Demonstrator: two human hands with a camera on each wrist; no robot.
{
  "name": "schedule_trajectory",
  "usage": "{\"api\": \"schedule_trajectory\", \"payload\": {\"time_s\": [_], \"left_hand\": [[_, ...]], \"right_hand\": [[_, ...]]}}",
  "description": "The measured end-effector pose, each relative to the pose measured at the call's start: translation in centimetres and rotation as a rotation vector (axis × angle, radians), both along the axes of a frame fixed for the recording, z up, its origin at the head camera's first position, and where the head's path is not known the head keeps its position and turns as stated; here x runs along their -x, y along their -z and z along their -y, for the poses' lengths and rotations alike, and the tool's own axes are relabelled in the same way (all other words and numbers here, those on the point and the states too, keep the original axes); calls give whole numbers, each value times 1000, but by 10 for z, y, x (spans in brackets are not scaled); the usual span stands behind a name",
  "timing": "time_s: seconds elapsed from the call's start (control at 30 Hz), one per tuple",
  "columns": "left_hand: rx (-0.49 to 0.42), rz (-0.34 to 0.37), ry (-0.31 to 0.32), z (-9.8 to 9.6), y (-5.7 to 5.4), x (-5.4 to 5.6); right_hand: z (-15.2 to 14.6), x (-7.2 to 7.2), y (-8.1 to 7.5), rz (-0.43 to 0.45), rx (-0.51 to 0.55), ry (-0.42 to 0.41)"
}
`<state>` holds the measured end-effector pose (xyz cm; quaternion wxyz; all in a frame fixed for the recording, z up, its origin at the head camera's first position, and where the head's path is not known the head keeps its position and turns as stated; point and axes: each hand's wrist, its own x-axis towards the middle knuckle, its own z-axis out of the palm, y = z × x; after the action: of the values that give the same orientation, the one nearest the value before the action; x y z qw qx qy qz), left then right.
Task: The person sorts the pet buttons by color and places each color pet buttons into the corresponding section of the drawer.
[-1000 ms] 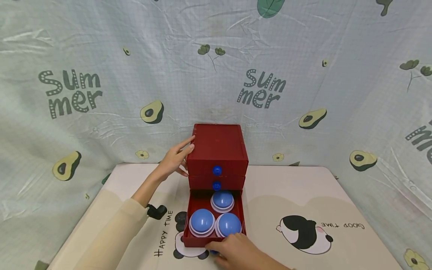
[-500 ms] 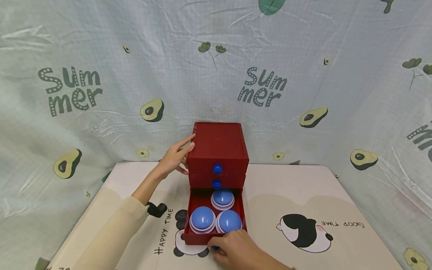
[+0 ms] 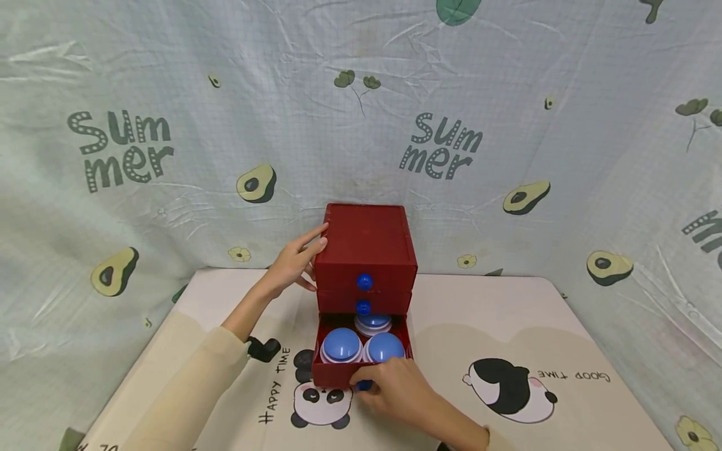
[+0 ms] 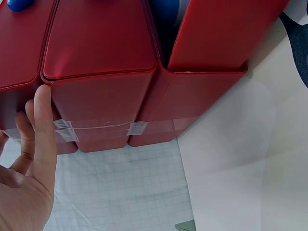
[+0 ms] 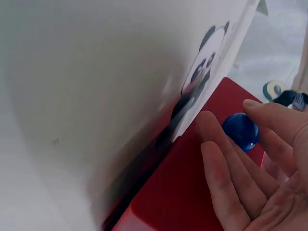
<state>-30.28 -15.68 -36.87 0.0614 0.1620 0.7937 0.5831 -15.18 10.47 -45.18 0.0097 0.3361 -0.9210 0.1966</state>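
A red drawer cabinet [image 3: 369, 235] with three stacked levels stands against the back cloth. Its bottom drawer [image 3: 333, 376] is partly out and holds three blue-domed, white-rimmed push-button shapes [image 3: 341, 344]. My left hand [image 3: 290, 266] rests with extended fingers against the cabinet's left side; in the left wrist view, a finger lies along the red side wall. My right hand [image 3: 395, 388] is at the drawer's front, thumb and fingers around its blue knob [image 5: 240, 131]. The upper two drawers are closed, each with a blue knob [image 3: 364, 282]. The rear button is partly hidden under the cabinet's edge.
The pale table mat [image 3: 479, 326] carries printed pandas and lettering. Behind it hangs a patterned cloth [image 3: 316, 125]. Clear tape [image 4: 137, 128] runs across the cabinet's side. A black wrist-camera piece [image 3: 264, 349] sits by the left sleeve.
The bottom drawer has slid inward, away from me, with my right hand moving along at its knob. The rear button is now more covered. My left hand stays in place.
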Motion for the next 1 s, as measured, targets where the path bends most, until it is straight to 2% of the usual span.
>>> {"api": "schedule_trajectory", "payload": {"time_s": [0.2, 0.57, 0.8, 1.0], "left_hand": [[-3, 0, 0, -1, 0, -1], [-5, 2, 2, -1, 0, -1], [-2, -8, 7, 0, 1, 1], [1, -7, 2, 0, 0, 0]], "right_hand": [[2, 13, 1, 24, 23, 41], [5, 32, 7, -44, 47, 78], [7, 47, 11, -34, 45, 111], [7, 58, 15, -65, 52, 123]]}}
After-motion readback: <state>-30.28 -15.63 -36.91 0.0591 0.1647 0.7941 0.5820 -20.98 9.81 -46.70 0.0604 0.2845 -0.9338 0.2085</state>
